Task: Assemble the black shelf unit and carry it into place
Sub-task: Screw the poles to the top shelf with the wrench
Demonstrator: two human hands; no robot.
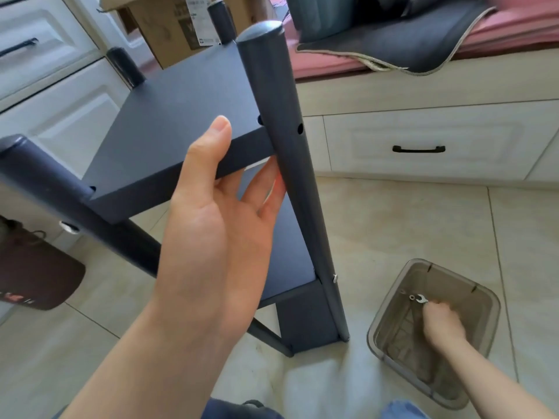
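The shelf unit [169,122] stands on the tiled floor [393,225] in front of the person, filling the left and middle of the view. Four round posts rise from it; the nearest on the left [36,173] leans out toward the frame edge, a wide-angle effect as far as one can judge. The unit's long axis runs upright, floor to capped post tops, and the top shelf [181,116] runs lengthwise away from the person toward the cardboard box [172,28].

The left hand [217,207] grasps the near edge of the top shelf, thumb over the top face and fingers curled beneath, just beside the right front post [290,164]. That post shows an empty bolt hole [300,128] at shelf level, while a bolt head [335,278] sits lower down by the second shelf.

Further right and well below, a smoky plastic bin [472,291] rests on the floor close to the post's foot. The right hand [441,323] reaches into it, fingers at a small spanner [421,298]; motion blur hides whether it is pinched or only touched.

The open hole lies up and left of the right hand, on the post's right face, so the right hand probably serves it while the left steadies.
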